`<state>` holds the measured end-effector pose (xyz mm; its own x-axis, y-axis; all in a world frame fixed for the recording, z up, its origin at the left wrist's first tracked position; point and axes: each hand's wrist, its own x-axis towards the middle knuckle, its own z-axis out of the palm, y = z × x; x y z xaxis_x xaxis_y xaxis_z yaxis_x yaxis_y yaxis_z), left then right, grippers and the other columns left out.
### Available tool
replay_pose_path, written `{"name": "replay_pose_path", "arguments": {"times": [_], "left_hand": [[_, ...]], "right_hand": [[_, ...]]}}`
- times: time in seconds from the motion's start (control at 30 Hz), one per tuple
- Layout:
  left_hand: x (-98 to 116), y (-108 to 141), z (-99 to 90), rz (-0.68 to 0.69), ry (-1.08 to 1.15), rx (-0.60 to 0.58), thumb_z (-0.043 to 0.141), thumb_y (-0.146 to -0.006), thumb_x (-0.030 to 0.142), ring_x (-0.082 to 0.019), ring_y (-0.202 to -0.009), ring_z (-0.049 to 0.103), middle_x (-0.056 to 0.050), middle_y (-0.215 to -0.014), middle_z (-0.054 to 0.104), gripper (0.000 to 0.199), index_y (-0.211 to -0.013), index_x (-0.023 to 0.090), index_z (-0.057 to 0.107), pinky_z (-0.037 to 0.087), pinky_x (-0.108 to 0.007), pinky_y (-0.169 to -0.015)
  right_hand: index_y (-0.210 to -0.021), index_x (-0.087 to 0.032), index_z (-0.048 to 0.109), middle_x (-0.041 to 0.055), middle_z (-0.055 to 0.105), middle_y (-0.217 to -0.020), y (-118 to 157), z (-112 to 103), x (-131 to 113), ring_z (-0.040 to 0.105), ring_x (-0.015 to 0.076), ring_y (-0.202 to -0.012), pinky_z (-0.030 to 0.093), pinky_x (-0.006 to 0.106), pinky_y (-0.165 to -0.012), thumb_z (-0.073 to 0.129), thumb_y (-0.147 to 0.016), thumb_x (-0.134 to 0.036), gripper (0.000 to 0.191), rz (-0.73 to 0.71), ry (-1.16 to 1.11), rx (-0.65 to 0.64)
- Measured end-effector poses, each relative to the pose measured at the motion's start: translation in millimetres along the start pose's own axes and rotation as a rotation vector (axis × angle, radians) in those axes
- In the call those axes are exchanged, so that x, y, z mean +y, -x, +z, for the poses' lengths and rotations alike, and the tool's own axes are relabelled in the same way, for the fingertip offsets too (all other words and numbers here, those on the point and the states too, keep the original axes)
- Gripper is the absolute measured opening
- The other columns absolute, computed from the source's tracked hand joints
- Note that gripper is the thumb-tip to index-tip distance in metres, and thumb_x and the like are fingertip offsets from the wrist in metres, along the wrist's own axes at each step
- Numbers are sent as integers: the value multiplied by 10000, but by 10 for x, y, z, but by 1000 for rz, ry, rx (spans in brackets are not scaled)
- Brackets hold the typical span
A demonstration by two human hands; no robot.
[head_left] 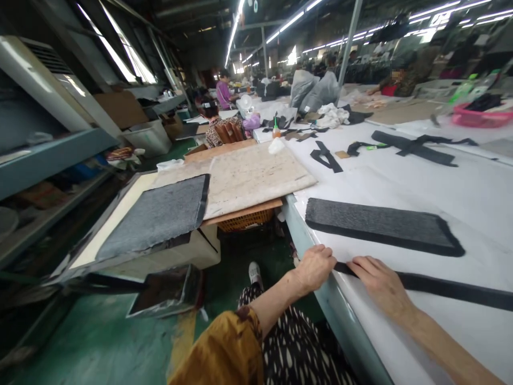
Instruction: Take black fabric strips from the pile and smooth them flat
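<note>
A long black fabric strip (457,289) runs along the near part of the white table from the right side of the head view. At the table's edge my left hand (316,267) has its fingers closed on the strip's left end. My right hand (377,280) is a short way to the right, its bent fingers closed on the same strip, with a little of the black fabric showing between the hands. Just beyond them lies a dark grey fabric panel (377,224) with black borders, flat on the white table (404,184). The fingertips are partly hidden.
At the left, a grey fabric piece (160,214) lies next to a beige padded board (256,174). Black fabric scraps (417,147), an orange-tipped bottle (276,128) and a pink basket (481,116) are farther back. A seated person (222,128) works ahead.
</note>
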<state>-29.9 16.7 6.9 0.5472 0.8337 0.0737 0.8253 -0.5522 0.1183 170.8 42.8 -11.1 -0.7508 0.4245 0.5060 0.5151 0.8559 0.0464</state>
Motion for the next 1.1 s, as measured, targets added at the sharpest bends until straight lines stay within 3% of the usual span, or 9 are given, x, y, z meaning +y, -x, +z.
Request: {"name": "replay_pose_path", "arguments": {"times": [0.3,0.57,0.7,0.9,1.0,1.1], "left_hand": [[-26,-40,-161,95,-65,-74,496,-794,76,-234,-857,499,-96,-896,579,108,-857,127,568,447,-343,-763],[-77,116,-19,74,-47,73,434,-837,58,-228,-896,525,-93,-1001,589,295,-1089,156,551,464,-357,-810],[-130,227,93,-36,-4,205,407,-781,-24,-223,-940,543,-97,-1116,591,430,-1113,187,581,482,-354,-814],[-168,306,192,-230,222,301,359,-751,-34,-212,-946,582,-103,-1096,627,458,-1048,175,638,491,-365,-839],[-136,308,175,-397,524,380,362,-802,57,-189,-920,606,-96,-1038,649,354,-948,165,666,485,-318,-827],[-82,275,128,-606,839,386,448,-836,294,-173,-724,602,-47,-771,662,268,-806,153,675,469,-276,-680]], "right_hand": [[-911,-116,623,57,567,-804,-98,-39,9,478,185,-737,374,315,-687,462,-875,-71,171,-28,145,-129],[-1064,-169,573,37,528,-828,-165,-97,-28,471,181,-772,360,311,-673,508,-885,-134,194,-32,197,-264],[-1092,-166,560,40,528,-846,-174,-99,-26,474,187,-790,361,315,-682,522,-875,-130,223,-46,197,-260],[-1099,-180,553,37,525,-851,-106,-140,22,467,182,-783,355,311,-688,515,-867,-99,249,-18,198,-284],[-1094,-189,549,33,520,-849,-94,-173,20,466,177,-780,352,309,-690,503,-869,-87,251,-11,192,-305],[-1067,-187,554,33,518,-839,-156,-175,-42,469,176,-779,344,308,-672,490,-881,-99,215,-29,183,-308]]}}
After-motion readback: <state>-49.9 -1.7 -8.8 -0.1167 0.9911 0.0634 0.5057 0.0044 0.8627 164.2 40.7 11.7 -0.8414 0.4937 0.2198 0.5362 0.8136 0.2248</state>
